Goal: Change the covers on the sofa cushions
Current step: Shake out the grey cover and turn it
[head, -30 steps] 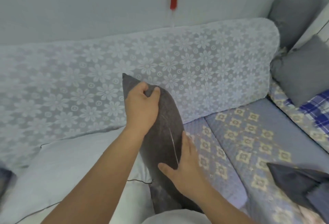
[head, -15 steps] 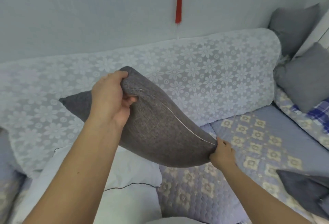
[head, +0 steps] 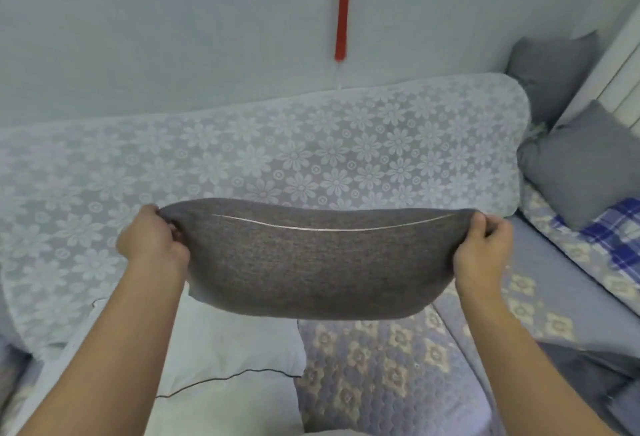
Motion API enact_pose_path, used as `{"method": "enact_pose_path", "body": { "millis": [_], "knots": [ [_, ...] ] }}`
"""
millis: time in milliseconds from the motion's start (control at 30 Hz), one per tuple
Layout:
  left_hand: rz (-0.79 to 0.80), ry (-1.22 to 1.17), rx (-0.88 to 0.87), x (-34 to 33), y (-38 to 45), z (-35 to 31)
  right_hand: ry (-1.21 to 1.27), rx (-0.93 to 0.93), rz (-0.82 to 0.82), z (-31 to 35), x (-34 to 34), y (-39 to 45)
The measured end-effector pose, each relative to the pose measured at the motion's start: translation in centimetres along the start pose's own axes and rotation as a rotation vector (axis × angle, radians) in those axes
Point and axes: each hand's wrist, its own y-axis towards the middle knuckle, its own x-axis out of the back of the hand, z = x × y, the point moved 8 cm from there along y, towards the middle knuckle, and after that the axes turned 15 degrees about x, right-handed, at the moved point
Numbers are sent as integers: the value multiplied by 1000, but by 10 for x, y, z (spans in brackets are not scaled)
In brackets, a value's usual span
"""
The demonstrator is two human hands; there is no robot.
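Observation:
A dark grey covered cushion hangs level in the air above the sofa seat, its zip line running along the top edge. My left hand grips its left corner and my right hand grips its right corner. Below it lies a white bare cushion insert with dark piping, on the left part of the seat. A loose dark blue cover lies crumpled at the right edge of the seat.
The sofa backrest wears a white floral lace throw. The quilted patterned seat shows in the middle. Two grey cushions and a blue checked cloth sit at the right end. A red strip hangs on the wall.
The grey cushion turned from upright to level and rose higher. My left hand slid to its left corner and my right hand moved out to its right corner.

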Motion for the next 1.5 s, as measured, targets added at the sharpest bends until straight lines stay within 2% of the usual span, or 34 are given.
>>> {"method": "enact_pose_path", "body": {
  "millis": [100,133,200,267,367,433,500,667,833,1033,1133,1200,1300,1367,1433,1500],
  "knots": [
    [-79,159,78,12,23,32,103,238,-89,83,39,30],
    [-93,263,84,12,23,45,141,302,-60,106,48,32],
    [-73,513,-59,2,4,64,193,409,95,144,53,22],
    [166,641,-197,-23,-37,93,135,509,350,163,33,-6],
    [666,922,-202,-58,-115,152,8,555,697,136,-20,-57],
    [941,1064,-198,-65,-158,186,-54,564,766,103,-36,-75],
    [1040,1139,-216,-62,-175,207,-72,554,748,82,-30,-73],
    [976,1162,-251,-64,-173,227,-1,457,781,81,-18,-65],
    [926,1102,-431,-71,-189,223,71,317,790,82,-28,-62],
    [876,963,-318,-79,-196,188,131,357,823,111,-30,-48],
    [876,876,-325,-86,-197,156,226,370,1049,136,-40,-51],
    [895,840,-350,-88,-201,136,190,405,1154,144,-45,-53],
    [868,806,-380,-82,-205,119,234,478,1013,157,-45,-53],
    [771,820,-501,-72,-202,110,313,483,934,162,-46,-60],
    [679,868,-597,-62,-195,105,337,485,929,162,-50,-69],
    [681,852,-476,-54,-182,109,314,466,949,159,-55,-73]
  ]
}}
